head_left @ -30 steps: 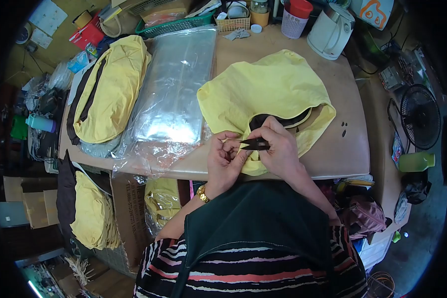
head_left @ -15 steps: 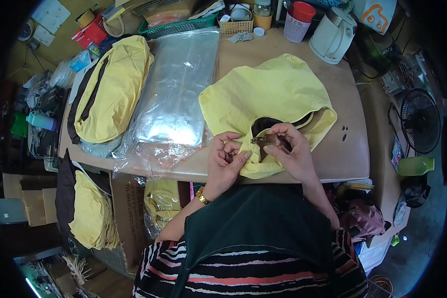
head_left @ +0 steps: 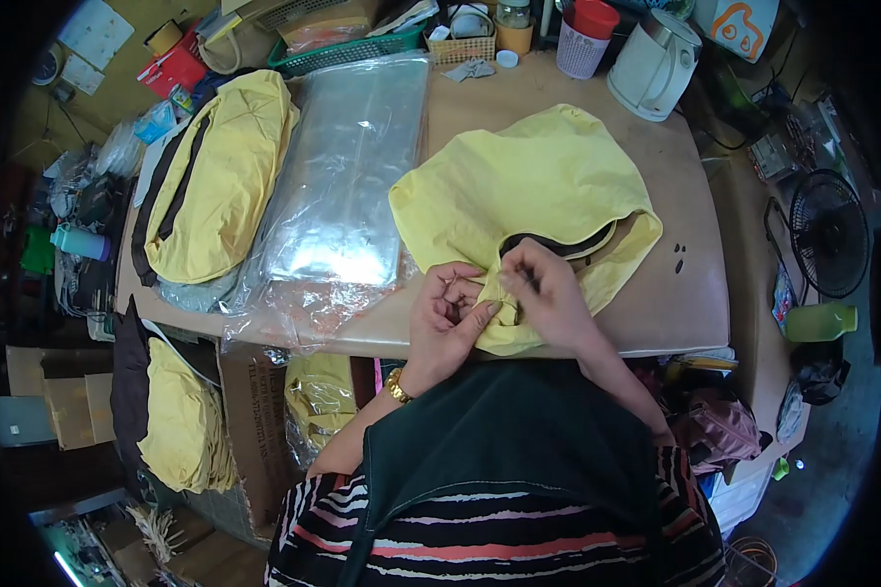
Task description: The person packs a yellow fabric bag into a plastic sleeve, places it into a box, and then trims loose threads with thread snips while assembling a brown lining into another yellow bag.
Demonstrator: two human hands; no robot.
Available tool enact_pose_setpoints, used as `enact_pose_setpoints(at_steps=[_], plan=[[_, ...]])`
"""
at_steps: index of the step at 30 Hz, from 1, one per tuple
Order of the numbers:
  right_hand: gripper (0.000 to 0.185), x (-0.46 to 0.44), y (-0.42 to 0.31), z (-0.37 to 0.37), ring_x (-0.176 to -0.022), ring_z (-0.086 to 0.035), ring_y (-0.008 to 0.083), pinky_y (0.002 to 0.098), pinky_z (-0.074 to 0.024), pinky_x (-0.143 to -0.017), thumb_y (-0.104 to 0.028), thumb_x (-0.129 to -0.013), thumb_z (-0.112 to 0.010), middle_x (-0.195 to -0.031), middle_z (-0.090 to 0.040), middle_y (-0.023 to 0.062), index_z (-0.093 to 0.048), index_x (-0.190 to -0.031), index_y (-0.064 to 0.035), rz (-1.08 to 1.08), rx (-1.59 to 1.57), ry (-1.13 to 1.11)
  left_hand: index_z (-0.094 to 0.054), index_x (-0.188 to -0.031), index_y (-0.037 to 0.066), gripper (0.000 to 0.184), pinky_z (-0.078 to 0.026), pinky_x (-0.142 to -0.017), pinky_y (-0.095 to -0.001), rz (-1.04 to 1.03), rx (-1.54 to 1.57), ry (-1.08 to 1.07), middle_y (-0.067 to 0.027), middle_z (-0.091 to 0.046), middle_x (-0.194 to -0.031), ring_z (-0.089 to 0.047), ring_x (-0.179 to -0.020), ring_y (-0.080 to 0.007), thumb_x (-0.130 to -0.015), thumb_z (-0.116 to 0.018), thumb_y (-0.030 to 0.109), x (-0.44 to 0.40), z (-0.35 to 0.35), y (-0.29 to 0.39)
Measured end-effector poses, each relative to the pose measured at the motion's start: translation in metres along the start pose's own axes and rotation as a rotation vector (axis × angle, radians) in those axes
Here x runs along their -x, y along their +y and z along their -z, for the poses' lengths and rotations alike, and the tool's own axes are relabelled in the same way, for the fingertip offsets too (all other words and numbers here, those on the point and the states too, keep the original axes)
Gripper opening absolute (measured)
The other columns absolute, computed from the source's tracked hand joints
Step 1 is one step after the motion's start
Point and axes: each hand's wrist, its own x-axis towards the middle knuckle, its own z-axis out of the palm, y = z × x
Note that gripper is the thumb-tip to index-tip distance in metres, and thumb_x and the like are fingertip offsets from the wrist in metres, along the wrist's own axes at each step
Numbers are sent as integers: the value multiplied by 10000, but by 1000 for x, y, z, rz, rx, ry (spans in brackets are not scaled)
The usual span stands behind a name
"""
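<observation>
A yellow cloth bag [head_left: 548, 161] with a dark lining lies spread on the brown table [head_left: 656, 323]. My left hand [head_left: 448, 308] pinches the bag's lower edge between thumb and fingers, a gold watch on its wrist. Just to the right, beside the dark opening, my right hand [head_left: 548, 293] is closed with its fingers curled. Something small and dark shows within it, too blurred and covered to identify; the dark snips seen earlier cannot be made out clearly.
Clear plastic sleeves [head_left: 347, 186] lie left of the bag, beside another folded yellow bag [head_left: 227, 176]. A white kettle [head_left: 654, 67], a cup basket [head_left: 582, 49] and a green tray [head_left: 352, 51] line the back. A fan [head_left: 829, 233] stands at right.
My right hand first moved right, away from the left hand, with the dark snips tucked in its palm, then came back left over the bag's edge. My left hand stayed on the cloth.
</observation>
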Motion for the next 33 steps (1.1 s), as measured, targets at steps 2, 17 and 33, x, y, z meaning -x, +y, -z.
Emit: enact_pose_setpoints(at_steps=[2,17,33], plan=[[140,1,10,9,-590,-462,66,246,-330,-505,-130,-878,-651,-698,-468,-20,-565,-802,-51,-580,-801,40,-423,-1193,8,407,-481,-749,-196,47,119,-13,-73,-633,-939,-615,-850,-92,-855,-628,-90,-3,3,0],[158,14,8,16,-629,-595,149,283,-478,-567,10,-731,-712,-752,-580,61,-611,-843,-38,-128,5,35,-606,-789,21,102,-427,-588,-207,-71,-426,160,-2,-558,-666,-513,-614,-64,-881,-648,11,0,20,3],[296,-142,234,138,-644,-420,57,249,-337,-559,-354,-958,-551,-733,-506,-48,-631,-1080,-97,-614,101,-15,-626,-1109,9,268,-467,-682,-308,59,-923,159,-128,-661,-944,-594,-779,-181,-857,-651,96,-115,115,20]])
